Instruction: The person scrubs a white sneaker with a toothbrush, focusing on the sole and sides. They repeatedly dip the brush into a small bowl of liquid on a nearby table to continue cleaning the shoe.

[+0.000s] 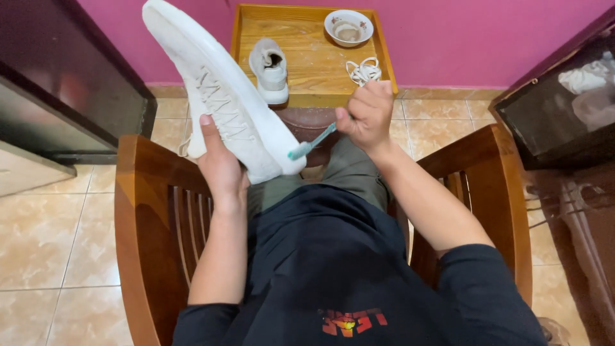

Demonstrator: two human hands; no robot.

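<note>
Above the lap, between the 2 arms of the wooden chair (138, 211), we note the left hand (221, 168) closed around a white shoe (221, 96), thumb up along its side and the other fingers hidden behind it. The shoe is tilted, sole turned toward the camera, one end high at the upper left and the other low near the knees. The right hand (366, 115) has its fingers curled shut on the handle of a teal toothbrush (311, 143); the brush head meets the lower end of the sole, apparently touching, though the contact is too small to confirm.

On the small wooden table (307, 70) beyond the knees we record 3 items: a second white shoe (270, 70) standing upright at the near edge, a loose bundle of white laces (364, 70) to its right, and a white bowl (348, 27) at the far side. The table stands against a pink wall (461, 38) on a beige tiled floor (57, 243).
</note>
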